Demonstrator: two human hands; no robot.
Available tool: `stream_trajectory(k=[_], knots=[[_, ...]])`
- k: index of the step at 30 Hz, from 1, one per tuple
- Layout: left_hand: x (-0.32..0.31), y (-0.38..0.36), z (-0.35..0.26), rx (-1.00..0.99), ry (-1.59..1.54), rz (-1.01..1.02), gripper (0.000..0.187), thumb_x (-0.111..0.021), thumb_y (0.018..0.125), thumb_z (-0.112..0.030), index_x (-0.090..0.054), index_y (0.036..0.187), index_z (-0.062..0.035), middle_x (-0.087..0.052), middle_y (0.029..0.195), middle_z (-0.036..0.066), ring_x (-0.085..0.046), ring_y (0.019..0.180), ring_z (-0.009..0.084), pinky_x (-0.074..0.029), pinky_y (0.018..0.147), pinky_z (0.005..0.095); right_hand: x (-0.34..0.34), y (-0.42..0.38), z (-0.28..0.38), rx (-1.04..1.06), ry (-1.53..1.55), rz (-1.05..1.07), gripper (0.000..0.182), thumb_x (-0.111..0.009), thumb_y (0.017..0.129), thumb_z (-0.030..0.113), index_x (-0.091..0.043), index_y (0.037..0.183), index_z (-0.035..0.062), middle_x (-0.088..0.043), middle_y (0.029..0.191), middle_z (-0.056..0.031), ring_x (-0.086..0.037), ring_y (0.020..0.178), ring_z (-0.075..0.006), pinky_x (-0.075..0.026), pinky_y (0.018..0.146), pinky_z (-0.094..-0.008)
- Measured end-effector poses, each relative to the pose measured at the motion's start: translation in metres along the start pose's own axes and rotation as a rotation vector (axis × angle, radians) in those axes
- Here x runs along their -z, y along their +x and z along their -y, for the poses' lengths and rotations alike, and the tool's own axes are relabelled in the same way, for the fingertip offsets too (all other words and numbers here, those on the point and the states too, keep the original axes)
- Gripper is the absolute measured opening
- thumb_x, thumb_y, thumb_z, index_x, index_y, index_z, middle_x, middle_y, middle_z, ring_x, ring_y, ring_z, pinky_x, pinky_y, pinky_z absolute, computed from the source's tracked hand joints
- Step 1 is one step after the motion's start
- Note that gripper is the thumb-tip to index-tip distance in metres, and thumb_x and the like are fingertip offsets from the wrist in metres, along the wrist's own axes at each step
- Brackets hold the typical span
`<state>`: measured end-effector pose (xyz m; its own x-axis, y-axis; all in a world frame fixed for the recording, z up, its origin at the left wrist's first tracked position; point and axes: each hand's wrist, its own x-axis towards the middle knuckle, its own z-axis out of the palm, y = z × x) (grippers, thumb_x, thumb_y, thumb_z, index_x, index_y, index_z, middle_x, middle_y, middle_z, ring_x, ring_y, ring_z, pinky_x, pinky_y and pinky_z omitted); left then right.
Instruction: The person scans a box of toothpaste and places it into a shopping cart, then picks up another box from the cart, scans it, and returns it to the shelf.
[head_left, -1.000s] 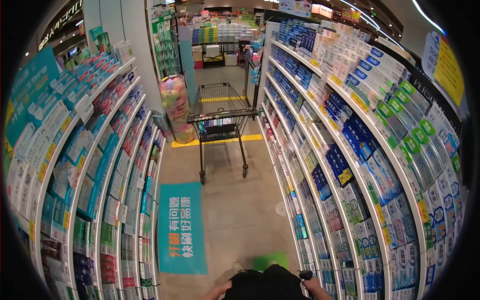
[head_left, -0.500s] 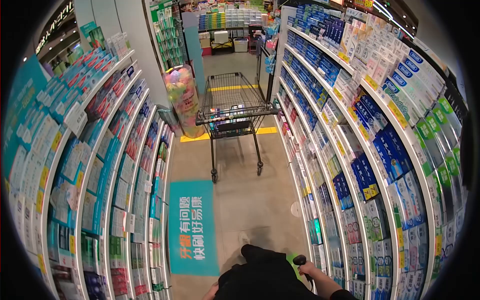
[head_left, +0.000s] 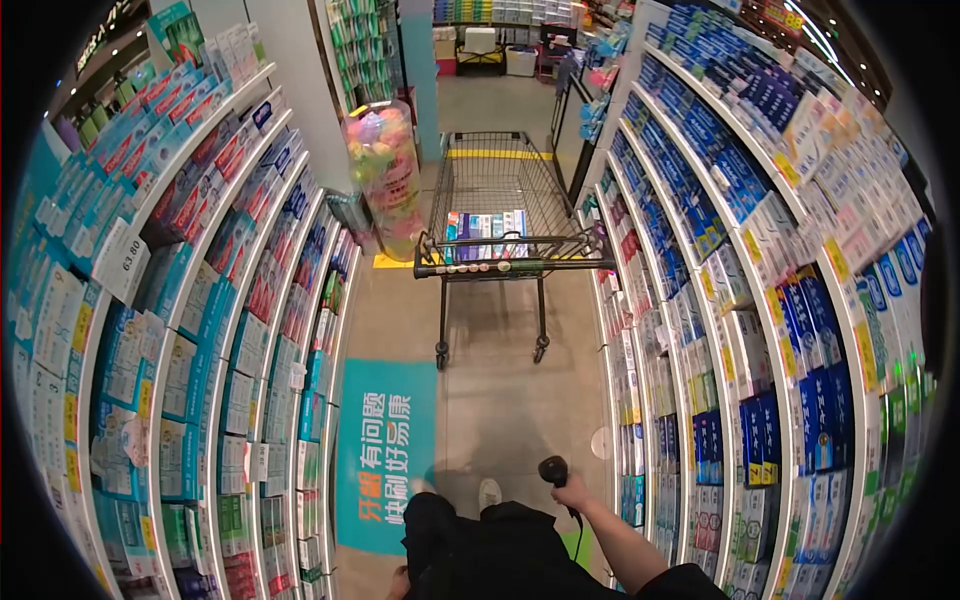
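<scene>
My right hand [head_left: 572, 492] is closed around the handle of a black barcode scanner [head_left: 552, 469], held out over the floor at my right side. A dark cord hangs below that hand. Only a small part of my left hand [head_left: 399, 581] shows at the lower edge, beside my dark clothing; its fingers are hidden. Ahead in the aisle stands a black wire shopping cart [head_left: 484, 178], its handlebar toward me and apart from both hands. Several boxes [head_left: 487, 225] lie inside the cart.
Shelves with teal and red toothpaste boxes [head_left: 205, 290] line the left. Blue and white boxes [head_left: 775, 335] fill the right shelves. A clear column of colourful balls [head_left: 385, 175] stands left of the cart. A teal floor sticker [head_left: 387, 455] lies before my feet.
My right hand has come forward and a little left with the scanner. The view has tilted down and shifted left, so the cart appears further right and more of its contents show.
</scene>
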<state>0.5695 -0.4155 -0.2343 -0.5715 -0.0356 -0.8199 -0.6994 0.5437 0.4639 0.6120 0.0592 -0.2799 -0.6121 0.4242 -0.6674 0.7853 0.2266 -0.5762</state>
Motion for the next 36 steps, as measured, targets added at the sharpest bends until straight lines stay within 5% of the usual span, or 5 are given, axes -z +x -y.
stream_trajectory(k=[12,14,20,23,36], knots=[[0.112,0.146,-0.115,-0.018,0.155,0.059,0.026,-0.053,0.086,-0.017,-0.056,0.103,0.0025,-0.062,0.089,0.015,-0.063,0.076,0.0211,-0.049,0.065,0.0336,-0.040,0.076,0.173,-0.220,-0.001,0.063,0.021,-0.062,0.068,0.017,-0.059,0.082,0.0018,-0.062,0.065,-0.0098,-0.063,0.060,-0.0191,-0.050,0.057,-0.0325],[0.153,0.174,-0.143,-0.026,0.207,0.075,0.026,-0.053,0.086,-0.017,-0.056,0.103,0.0024,-0.062,0.089,0.015,-0.063,0.075,0.0210,-0.049,0.064,0.0336,-0.050,0.081,0.187,-0.279,-0.149,-0.110,0.025,-0.065,0.063,0.016,-0.061,0.077,-0.0034,-0.063,0.065,-0.0143,-0.064,0.061,-0.0258,-0.051,0.060,-0.0364],[0.262,0.267,-0.237,0.017,0.223,0.100,0.026,-0.054,0.086,-0.018,-0.055,0.102,0.0021,-0.062,0.087,0.015,-0.063,0.074,0.0207,-0.050,0.062,0.0338,-0.047,0.095,0.260,-0.386,0.307,-0.658,0.013,-0.067,0.066,0.007,-0.057,0.069,0.0001,-0.057,0.056,-0.0078,-0.058,0.050,-0.0173,-0.045,0.047,-0.0316],[0.295,0.338,-0.275,-0.007,0.064,0.111,0.023,-0.054,0.086,-0.024,-0.053,0.092,-0.0020,-0.059,0.077,0.012,-0.062,0.064,0.0194,-0.048,0.054,0.0329,-0.023,0.099,0.337,-0.189,0.695,-0.845,0.004,-0.059,0.072,0.003,-0.055,0.072,0.0028,-0.052,0.055,-0.0033,-0.051,0.045,-0.0141,-0.039,0.042,-0.0276],[0.295,0.451,-0.583,-0.342,0.403,0.326,0.019,-0.056,0.088,-0.022,-0.059,0.094,-0.0045,-0.055,0.070,0.002,-0.051,0.056,0.0111,-0.044,0.049,0.0243,0.064,0.231,0.492,-0.094,1.173,-1.324,0.025,-0.067,0.080,0.016,-0.059,0.097,-0.0008,-0.063,0.084,-0.0069,-0.060,0.067,-0.0159,-0.049,0.057,-0.0295]])
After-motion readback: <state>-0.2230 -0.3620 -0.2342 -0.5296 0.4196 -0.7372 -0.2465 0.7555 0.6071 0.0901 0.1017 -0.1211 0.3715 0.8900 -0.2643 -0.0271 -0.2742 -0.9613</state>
